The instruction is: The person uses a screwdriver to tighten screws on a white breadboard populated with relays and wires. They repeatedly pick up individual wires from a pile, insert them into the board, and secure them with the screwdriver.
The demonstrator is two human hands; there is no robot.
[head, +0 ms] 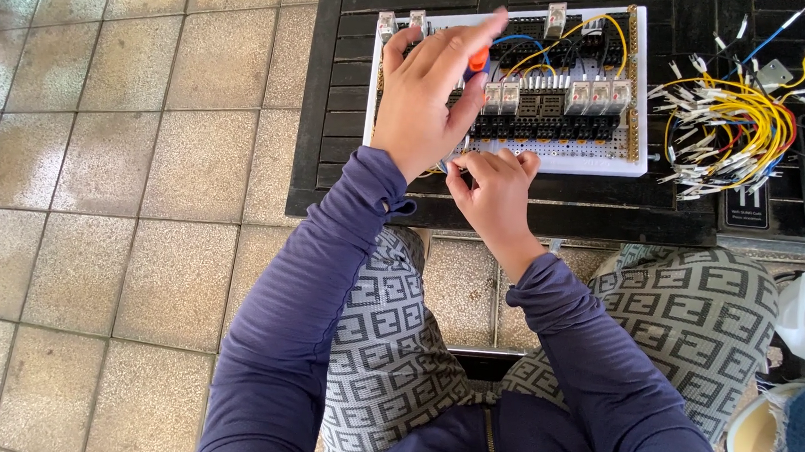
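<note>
Over the white board (605, 160), left hand (426, 95) grips an orange screwdriver (477, 61); right hand (492, 190) pinches wire; loose wires (731, 126) beside.

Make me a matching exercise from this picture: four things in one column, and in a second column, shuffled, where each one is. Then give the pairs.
Things:
1. left hand
2. right hand
3. loose bundle of wires
4. white wiring board

Places:
A. on the dark slatted table, right of the board
B. at the board's near edge, pinching something small
C. over the board's left part, around an orange-handled tool
D. flat on the dark slatted table, under both hands

Pairs: 1-C, 2-B, 3-A, 4-D
</note>
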